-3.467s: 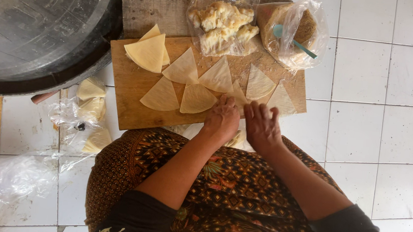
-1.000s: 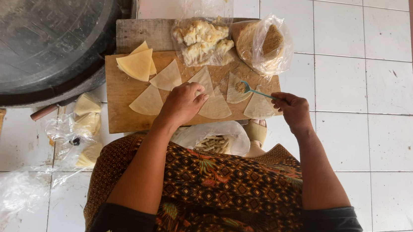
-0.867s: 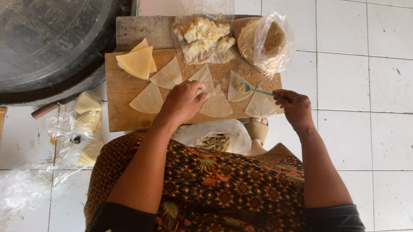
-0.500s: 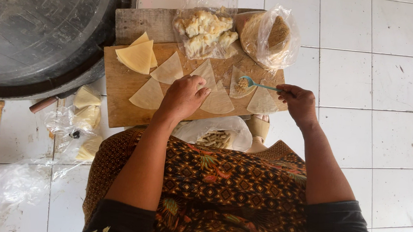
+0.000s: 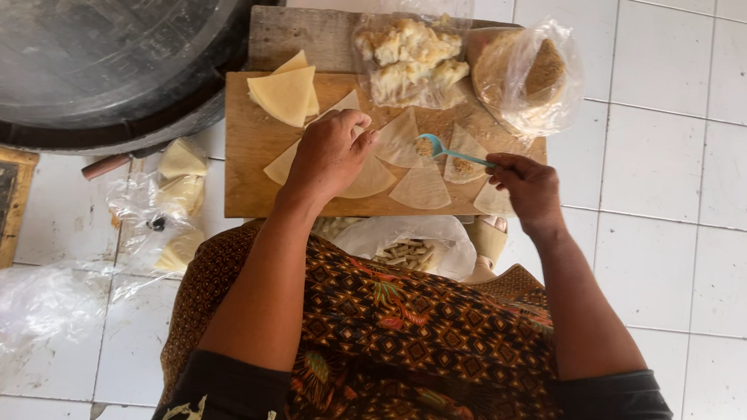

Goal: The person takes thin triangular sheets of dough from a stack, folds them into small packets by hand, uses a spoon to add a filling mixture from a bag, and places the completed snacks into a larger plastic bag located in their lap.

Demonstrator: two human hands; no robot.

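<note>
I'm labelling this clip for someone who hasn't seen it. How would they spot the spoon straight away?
Start at the wooden cutting board on the white tiled floor, beside the big dark round pan. Pale triangular dough wrappers lie across it. The spoon is held in the right hand, its bowl over the wrappers; it is the only light blue thing there, slim and plastic-looking.

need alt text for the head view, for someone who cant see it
Seen from above, a person's right hand holds a small blue spoon over triangular dough wrappers on a wooden board, while the left hand presses one wrapper flat. Bags of filling sit at the board's far edge, a large dark pan beside it.
</note>
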